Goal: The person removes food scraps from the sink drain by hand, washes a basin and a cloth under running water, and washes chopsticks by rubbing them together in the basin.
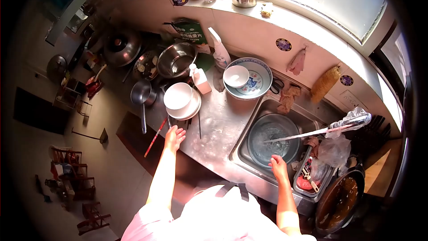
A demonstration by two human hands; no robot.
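Observation:
My left hand [174,138] is open at the counter's front edge, fingers apart and holding nothing. Just beyond it stands a white bowl [178,96] on a stack of white plates [194,111]. A red stick [155,137] lies left of the hand, and a dark chopstick [199,125] lies to its right. My right hand [278,166] hovers at the near rim of a basin [292,127] in the sink, fingers loosely bent with nothing seen in them. Water from the faucet [356,119] runs into the basin.
A large patterned bowl [263,80] holds a small white bowl [236,76] behind the sink. Left of it stand a pump bottle [200,80], a steel bowl [177,60] and a saucepan [143,93]. A tray [307,192] and a big brown-stained wok [341,203] are at the right.

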